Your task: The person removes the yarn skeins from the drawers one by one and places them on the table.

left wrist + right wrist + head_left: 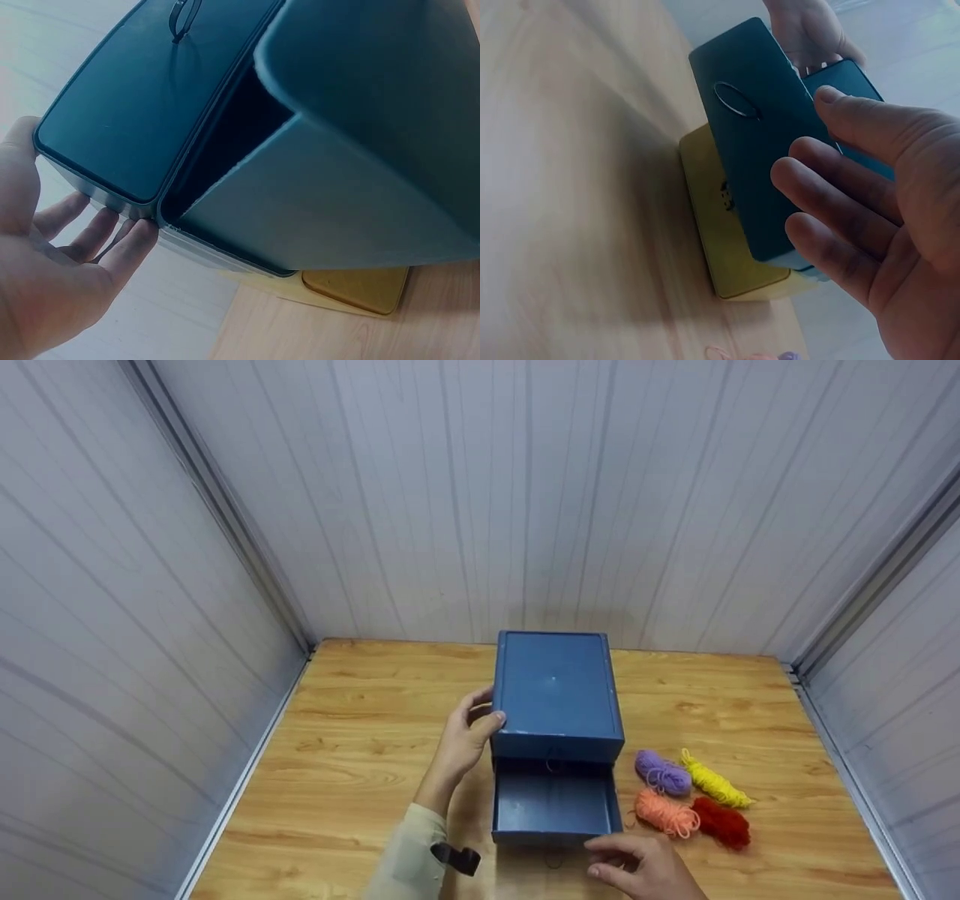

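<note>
A small blue drawer unit [559, 682] stands on the wooden table; the drawer below its top one, blue too, is pulled out. No contents show in this drawer [553, 802]. At the unit's upper left corner my left hand [463, 739] holds on, thumb over the top edge and fingertips against the side [112, 202]. Close to the right front corner of the pulled-out drawer is my right hand [641, 866], its fingers loosely bent around nothing. In the right wrist view those fingers [832, 191] appear in front of the drawer's face; contact cannot be told.
Right of the unit lie four-coloured yarn skeins: purple [663, 772], yellow [714, 780], peach [666, 813] and red [721, 823]. A yellow bottom drawer [731, 225] sits beneath the blue one. Pale panel walls [480, 510] enclose the table's back and sides.
</note>
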